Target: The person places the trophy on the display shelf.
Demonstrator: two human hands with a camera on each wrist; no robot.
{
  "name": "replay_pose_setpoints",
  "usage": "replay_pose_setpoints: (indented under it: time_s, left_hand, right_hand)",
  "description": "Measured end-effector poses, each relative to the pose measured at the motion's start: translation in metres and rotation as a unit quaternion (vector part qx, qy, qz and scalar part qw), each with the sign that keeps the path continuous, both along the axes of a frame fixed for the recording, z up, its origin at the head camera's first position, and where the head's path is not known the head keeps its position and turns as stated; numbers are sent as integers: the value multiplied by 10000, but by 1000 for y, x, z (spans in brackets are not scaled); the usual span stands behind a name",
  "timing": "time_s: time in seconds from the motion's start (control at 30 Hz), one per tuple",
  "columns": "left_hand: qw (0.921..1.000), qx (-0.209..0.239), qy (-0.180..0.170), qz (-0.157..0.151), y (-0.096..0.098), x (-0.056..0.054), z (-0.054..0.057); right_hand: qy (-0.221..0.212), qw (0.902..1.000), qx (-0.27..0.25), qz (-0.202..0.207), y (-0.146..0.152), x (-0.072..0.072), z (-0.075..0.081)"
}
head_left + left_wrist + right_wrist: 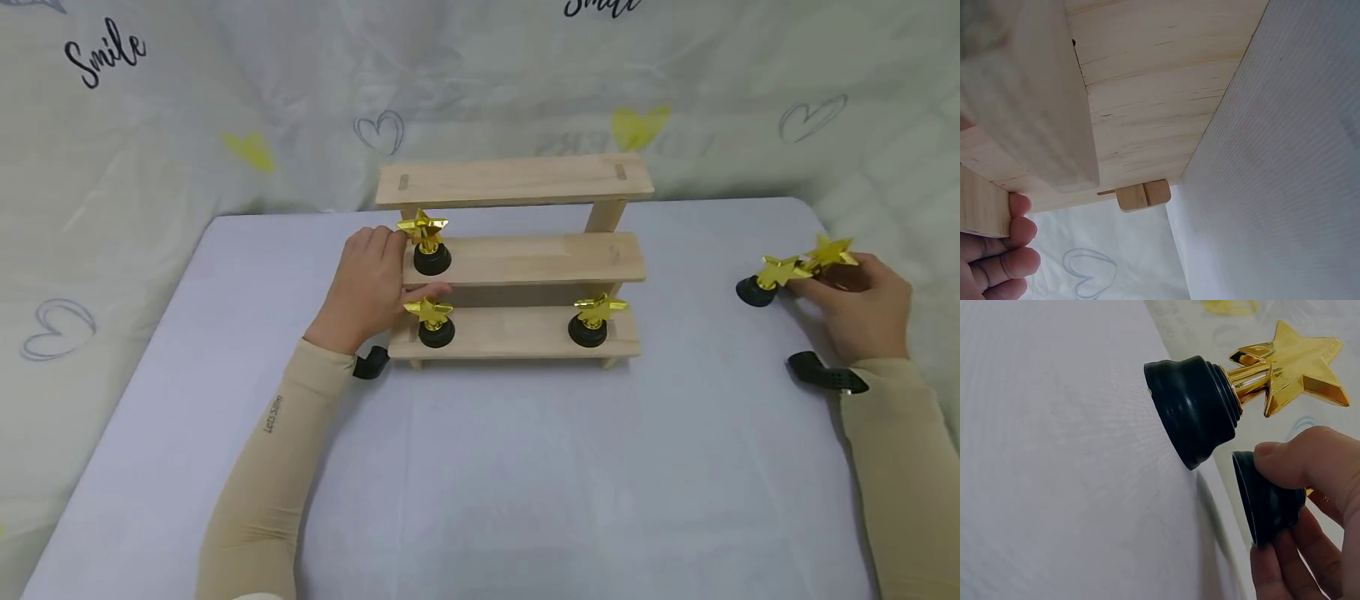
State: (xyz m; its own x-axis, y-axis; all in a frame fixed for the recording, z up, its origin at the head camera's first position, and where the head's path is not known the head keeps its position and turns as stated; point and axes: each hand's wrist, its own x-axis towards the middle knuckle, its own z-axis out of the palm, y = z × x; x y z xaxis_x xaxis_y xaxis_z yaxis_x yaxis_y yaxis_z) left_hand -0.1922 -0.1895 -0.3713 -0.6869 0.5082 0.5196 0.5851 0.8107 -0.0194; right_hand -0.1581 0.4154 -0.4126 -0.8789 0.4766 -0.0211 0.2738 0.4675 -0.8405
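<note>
A three-tier wooden stand [525,258] rises in steps in the head view. My left hand [369,292] grips the left end of its middle board, fingers [1019,231] curled round the edge in the left wrist view. Close to that hand stands a gold star trophy [431,242] on the middle board. The lowest board carries a trophy [435,323] at its left and another trophy [592,321] at its right. Off to the right, my right hand [862,304] pinches a star trophy by its black base [1272,497]. Just left of it, another trophy [1194,409] stands on the table.
A white cloth covers the table [525,467]. Behind it hangs a pale curtain [480,83] printed with hearts and lettering. The stand's top board [517,179] lies nearest the curtain. Black wrist cameras stick out from both sleeves, the right camera [821,373] being over the tabletop.
</note>
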Motion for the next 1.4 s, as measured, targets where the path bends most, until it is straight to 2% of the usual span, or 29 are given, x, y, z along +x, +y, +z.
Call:
replay_pose_setpoints:
  time_s: [0.2, 0.43, 0.67, 0.93, 1.2, 1.4]
  left_hand:
    - [9999, 96, -39, 66, -2, 2, 2]
    - [9999, -31, -162, 44, 2, 1, 4]
    - [9999, -22, -128, 35, 2, -1, 4]
    - [9998, -19, -179, 73, 1, 0, 3]
    - [9999, -82, -126, 33, 2, 0, 4]
    - [9999, -55, -93, 21, 1, 1, 5]
  right_hand:
    - [225, 9995, -227, -72, -2, -5, 6]
    - [188, 9992, -291, -180, -1, 3, 6]
    - [340, 9987, -339, -187, 1, 2, 9]
    - [206, 9995, -234, -83, 1, -3, 23]
    - [-73, 9997, 212, -116, 3, 5, 38]
    - [266, 9996, -44, 39, 5, 8, 52]
